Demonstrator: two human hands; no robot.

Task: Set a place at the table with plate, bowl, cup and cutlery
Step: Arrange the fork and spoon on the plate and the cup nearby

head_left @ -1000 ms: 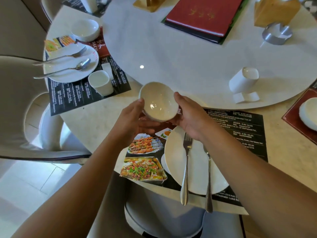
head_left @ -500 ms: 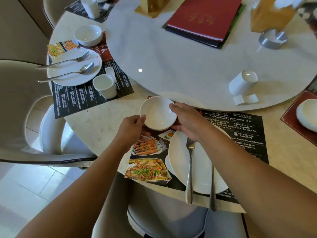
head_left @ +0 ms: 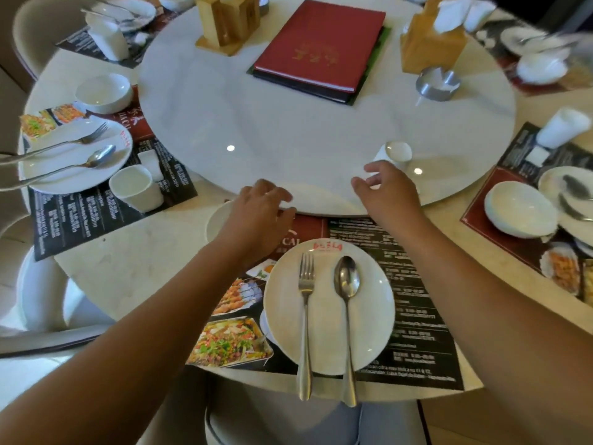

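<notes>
One plate (head_left: 329,329) stands on a printed placemat (head_left: 417,284) at the near edge of the tabletop (head_left: 128,284). On the plate lie one fork (head_left: 306,316) and one spoon (head_left: 347,316), side by side, the fork on the left. Both handles reach over the near rim of the plate.

Beyond the plate and to its left is one bowl (head_left: 215,221); only its left rim shows, because the left hand (head_left: 260,213) covers the rest. The fingers of this hand are bent downward, and I cannot tell whether its grip holds the bowl or only hangs over it.

Beyond the plate and to its right, the right hand (head_left: 388,191) has a wide grip with fingers spread and holds nothing. Just behind it one cup (head_left: 394,154) stands on the round turntable (head_left: 288,139), near its edge.

Farther from the plate, the turntable carries one red menu (head_left: 321,43), two wooden holders (head_left: 229,20), and one metal ashtray (head_left: 438,83).

Far to the left of the plate is a second setting (head_left: 77,155) with one plate, fork, spoon, cup and bowl. To the right, a third setting (head_left: 519,213) shows one bowl and one cup.
</notes>
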